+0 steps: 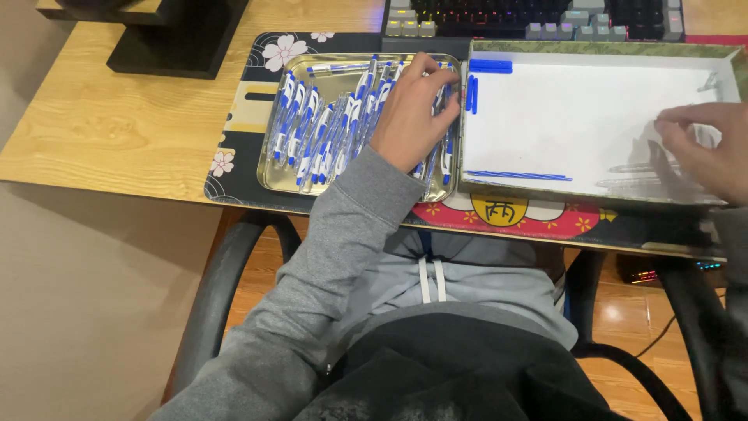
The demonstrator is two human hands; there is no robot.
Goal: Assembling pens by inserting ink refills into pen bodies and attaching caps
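On pen tray: L hand

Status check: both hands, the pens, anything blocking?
Left hand down among blue-and-white pens in metal tray. Right hand over clear barrels in white box. Nothing in the way.

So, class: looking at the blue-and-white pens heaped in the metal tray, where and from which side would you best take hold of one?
Grip a pen at mid-barrel, coming from above. The pens lie flat and packed side by side in the shallow metal tray, so only their upper sides are free; the left hand already reaches in from above. A top pen is probably easiest.
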